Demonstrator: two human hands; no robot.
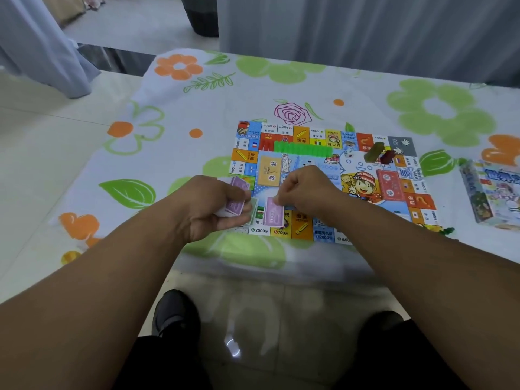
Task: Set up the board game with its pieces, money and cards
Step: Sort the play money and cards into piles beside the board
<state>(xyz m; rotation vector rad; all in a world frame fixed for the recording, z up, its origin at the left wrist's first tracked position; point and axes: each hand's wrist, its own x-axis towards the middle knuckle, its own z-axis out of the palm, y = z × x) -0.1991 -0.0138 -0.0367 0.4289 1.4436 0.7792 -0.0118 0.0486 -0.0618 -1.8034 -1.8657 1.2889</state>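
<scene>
The colourful game board [363,142] lies flat on the flowered tablecloth. My left hand [209,205] grips a stack of purple play money [239,184] at the board's near left corner. My right hand [305,190] pinches the top edge of one purple note [274,213] lying on the board's near edge. On the board sit a yellow card deck [269,170], a red card deck [389,183], a row of green houses [302,149], a white die [349,152] and olive and dark red blocks [378,154].
The game's box [491,190] lies on the cloth to the right of the board. The table's near edge runs just below the board, with tiled floor and my shoes under it. A curtain hangs behind the table.
</scene>
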